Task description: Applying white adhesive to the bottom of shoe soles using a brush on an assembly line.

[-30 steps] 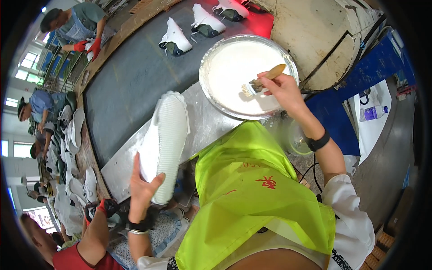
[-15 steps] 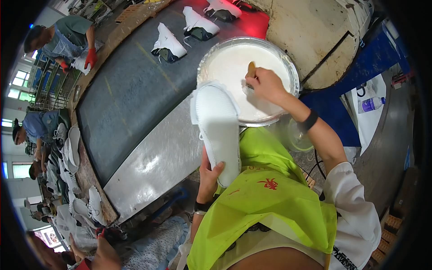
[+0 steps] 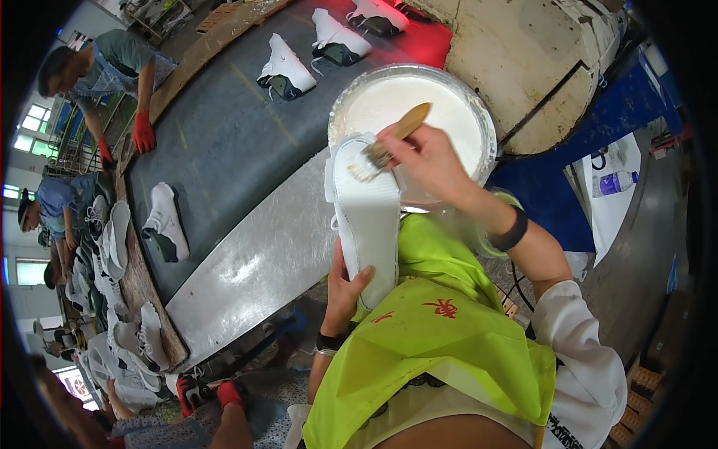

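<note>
My left hand (image 3: 347,293) grips a white shoe (image 3: 366,217) by its heel end, the underside facing up and the toe pointing away from me. In my right hand (image 3: 432,161) is a paintbrush (image 3: 410,122) with a wooden handle, and its bristles touch the toe area of that underside. A wet white smear shows beneath the bristles. Just behind the shoe stands a round metal basin (image 3: 488,120) of thick white liquid (image 3: 381,101), its rim crusted white. The shoe's toe overlaps the near left rim in this view.
A dark conveyor belt (image 3: 224,150) carries several white shoes, one nearer shoe (image 3: 166,223) at its left. A metal plate (image 3: 247,295) edges it. Co-workers with red gloves (image 3: 143,133) stand along the left. A beige machine housing (image 3: 516,67) is behind the basin; a bottle (image 3: 618,182) lies right.
My right hand has brought the paintbrush from the basin onto the shoe's toe area. A white shoe now lies on the belt's left part, and the far co-worker's gloves hold no shoe.
</note>
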`<state>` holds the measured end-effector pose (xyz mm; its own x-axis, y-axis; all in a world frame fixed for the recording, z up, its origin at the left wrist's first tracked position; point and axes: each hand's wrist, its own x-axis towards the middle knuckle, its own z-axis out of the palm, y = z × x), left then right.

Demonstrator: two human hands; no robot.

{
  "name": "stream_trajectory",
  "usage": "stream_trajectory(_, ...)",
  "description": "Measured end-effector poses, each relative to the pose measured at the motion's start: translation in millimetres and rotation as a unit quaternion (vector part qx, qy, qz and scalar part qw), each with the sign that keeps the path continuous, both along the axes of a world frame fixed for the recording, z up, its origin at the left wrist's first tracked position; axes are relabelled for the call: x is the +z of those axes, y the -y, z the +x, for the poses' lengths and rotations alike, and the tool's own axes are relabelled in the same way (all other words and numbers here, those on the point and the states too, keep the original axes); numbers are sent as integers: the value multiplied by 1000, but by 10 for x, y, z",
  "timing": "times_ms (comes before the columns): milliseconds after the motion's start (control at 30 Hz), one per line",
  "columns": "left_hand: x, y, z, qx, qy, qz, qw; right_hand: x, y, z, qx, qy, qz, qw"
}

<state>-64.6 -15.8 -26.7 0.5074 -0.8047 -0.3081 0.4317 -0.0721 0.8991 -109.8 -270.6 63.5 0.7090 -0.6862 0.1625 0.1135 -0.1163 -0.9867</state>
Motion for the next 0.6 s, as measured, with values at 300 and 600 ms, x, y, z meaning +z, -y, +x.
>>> stream_trajectory(300,-61,-1,55,2,6,3,1000,-40,205,97,-104,-81,-155,979)
stream_trajectory(600,-174,-37,44,7,6,-3,1000,30,291,464,-47,-133,-69,988)
